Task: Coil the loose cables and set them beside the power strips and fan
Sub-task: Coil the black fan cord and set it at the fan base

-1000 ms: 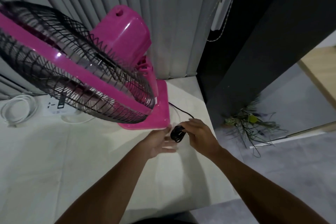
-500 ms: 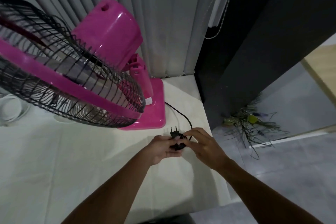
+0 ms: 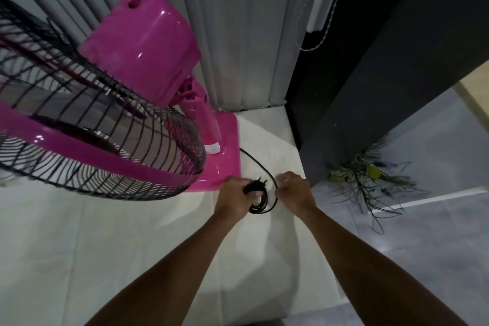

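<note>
- The left hand (image 3: 234, 200) is clenched round the wound loops of the black cable (image 3: 258, 205), with the two-pin plug (image 3: 260, 182) poking up just above its knuckles
- The right hand (image 3: 296, 190), just beside the left, has its fingers curled in and seems to pinch the free run of the same cable, which arcs away from the hands to the base (image 3: 226, 151) of the pink fan (image 3: 143, 42)
- Step in hand, as I judge it: laying the last turns onto the bundle, with only a short free run left
- To do it well, the right hand should feed each turn to match the loops already held, letting the cord roll in the fingers so it does not twist, while the left thumb pins each new turn
- Leave some slack at the base, so the pull does not drag the fan
- Then set the bundle on the desk (image 3: 132, 246) by the base, just ahead of the hands
- The desk is pale and smooth; its edge lies near, right of the right hand, so a loose bundle could slip to the grey floor (image 3: 436, 246)
- Beyond the hands hang grey vertical blinds (image 3: 238, 34); to the right stands a dark wall (image 3: 383, 87), a spiky plant (image 3: 370, 182) at its foot
- No power strip shows
</note>
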Demonstrator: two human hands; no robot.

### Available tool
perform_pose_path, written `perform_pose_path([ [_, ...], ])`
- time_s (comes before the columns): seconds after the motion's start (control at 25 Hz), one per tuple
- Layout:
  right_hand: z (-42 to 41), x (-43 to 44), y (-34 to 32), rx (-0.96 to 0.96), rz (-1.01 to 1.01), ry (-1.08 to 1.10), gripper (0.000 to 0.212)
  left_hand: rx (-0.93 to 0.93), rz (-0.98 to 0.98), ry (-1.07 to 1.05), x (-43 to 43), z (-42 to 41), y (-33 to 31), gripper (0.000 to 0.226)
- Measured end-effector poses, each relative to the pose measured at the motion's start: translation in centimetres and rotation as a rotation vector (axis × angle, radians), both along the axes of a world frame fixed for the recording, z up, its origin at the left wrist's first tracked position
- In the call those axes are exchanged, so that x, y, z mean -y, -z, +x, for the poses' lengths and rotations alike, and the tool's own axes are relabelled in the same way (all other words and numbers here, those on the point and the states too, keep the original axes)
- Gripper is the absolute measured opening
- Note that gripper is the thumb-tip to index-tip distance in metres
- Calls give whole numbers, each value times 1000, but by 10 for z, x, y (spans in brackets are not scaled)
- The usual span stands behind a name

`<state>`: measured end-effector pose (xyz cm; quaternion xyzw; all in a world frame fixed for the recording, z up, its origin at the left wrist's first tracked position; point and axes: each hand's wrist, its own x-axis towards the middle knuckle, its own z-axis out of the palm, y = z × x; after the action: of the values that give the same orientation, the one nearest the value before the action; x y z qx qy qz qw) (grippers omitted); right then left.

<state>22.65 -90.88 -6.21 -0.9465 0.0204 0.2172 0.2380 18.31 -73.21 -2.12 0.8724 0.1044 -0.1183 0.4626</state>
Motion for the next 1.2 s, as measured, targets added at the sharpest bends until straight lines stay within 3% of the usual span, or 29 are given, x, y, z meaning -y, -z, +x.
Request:
perform_pose_path([
  [0.16, 11, 1, 0, 41, -62, -84, 20, 98, 583, 133, -1, 27, 3, 26],
  [0.24, 14, 1, 1, 94, -22, 39, 14, 96, 747, 200, 2, 44, 9, 33],
  [0.32, 14, 0, 2, 99, 97, 220, 10, 112, 762, 221, 0, 58, 16, 40],
  [0.44, -1, -4, 5, 120, 189, 249, 19, 127, 740, 229, -7, 69, 23, 48],
  [0.52, -17, -6, 4, 232, 246, 242, 25, 192, 753, 273, -8, 63, 25, 53],
  [0.68, -47, -11, 8, 437, 117, -16, 47, 316, 784, 290, -9, 33, 20, 67],
  [0.84, -60, -18, 7, 485, 104, -213, 63, 381, 707, 249, -13, -9, 20, 63],
  [1.08, -69, -28, 5, 421, 124, -388, 60, 343, 662, 279, -16, -33, 21, 71],
  [1.2, -65, -31, 7, 397, 11, -416, 61, 350, 725, 326, -19, -26, 16, 70],
])
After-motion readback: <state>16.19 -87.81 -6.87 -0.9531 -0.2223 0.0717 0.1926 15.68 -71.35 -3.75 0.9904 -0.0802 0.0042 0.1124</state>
